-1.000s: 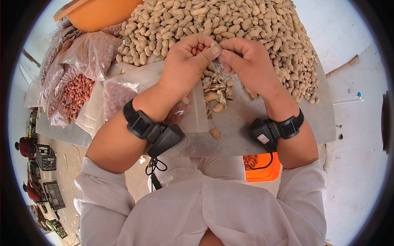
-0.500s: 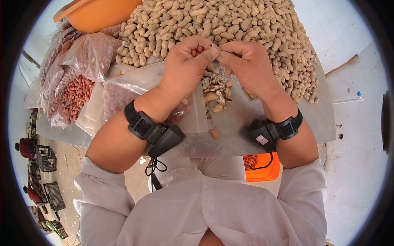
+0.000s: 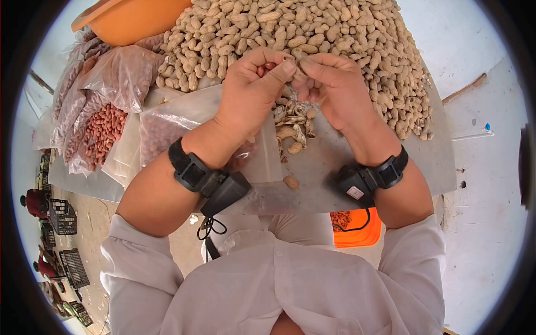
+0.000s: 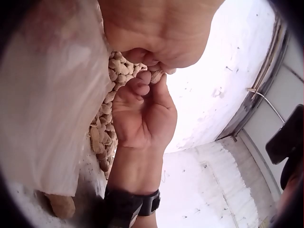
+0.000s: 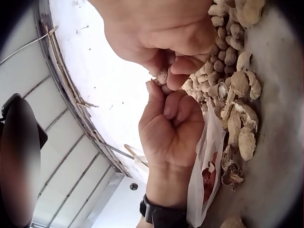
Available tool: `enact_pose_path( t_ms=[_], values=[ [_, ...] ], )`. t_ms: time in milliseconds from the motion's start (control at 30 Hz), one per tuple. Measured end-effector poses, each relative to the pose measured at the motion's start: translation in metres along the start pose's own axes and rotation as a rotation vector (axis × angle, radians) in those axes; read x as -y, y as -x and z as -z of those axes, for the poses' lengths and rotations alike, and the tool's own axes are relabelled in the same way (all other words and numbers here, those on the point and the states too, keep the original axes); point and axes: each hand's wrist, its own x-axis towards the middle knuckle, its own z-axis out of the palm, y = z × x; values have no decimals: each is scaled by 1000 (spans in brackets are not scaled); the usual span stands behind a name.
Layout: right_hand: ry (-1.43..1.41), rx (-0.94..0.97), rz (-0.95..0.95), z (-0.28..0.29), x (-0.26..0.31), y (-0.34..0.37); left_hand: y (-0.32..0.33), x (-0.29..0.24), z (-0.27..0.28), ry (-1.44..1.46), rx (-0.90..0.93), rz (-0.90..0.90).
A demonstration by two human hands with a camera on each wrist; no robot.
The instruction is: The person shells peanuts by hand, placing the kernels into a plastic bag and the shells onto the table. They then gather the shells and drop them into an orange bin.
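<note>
My left hand (image 3: 251, 86) holds a few red peanut kernels (image 3: 266, 68) in its curled fingers, its thumb tip beside its forefinger. Close by, my right hand (image 3: 343, 86) pinches a tan peanut in its shell (image 3: 299, 66) between thumb and forefinger, the other fingers curled loosely below. In the left wrist view, that peanut (image 4: 157, 76) sits where the fingertips of both hands meet. The right wrist view shows it (image 5: 162, 76) from the other side. Broken peanut shells (image 3: 293, 125) lie on the grey tabletop (image 3: 324, 184) under the hands.
A large heap of unshelled peanuts (image 3: 335, 28) covers the back of the table. Clear bags of red kernels (image 3: 106, 128) lie at the left, one bag (image 3: 184, 120) under my left forearm. An orange basin (image 3: 134, 22) stands back left; an orange tub (image 3: 357, 231) is below the table edge.
My right hand has turned and moved slightly left, its lower fingers now showing. The peanut shell, earlier mostly hidden by fingertips, shows between the hands. My left hand has barely moved.
</note>
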Motion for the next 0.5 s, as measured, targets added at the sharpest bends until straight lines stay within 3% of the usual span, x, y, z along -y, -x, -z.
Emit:
enact_pose_path(
  t_ms=[167, 267, 500],
  values=[
    [-202, 33, -2, 0, 1, -1, -2, 1, 1, 123, -34, 43],
    [-176, 31, 58, -3, 4, 0, -2, -2, 0, 204, -48, 106],
    [138, -25, 229, -4, 1, 0, -3, -1, 7, 308, -38, 243]
  ],
)
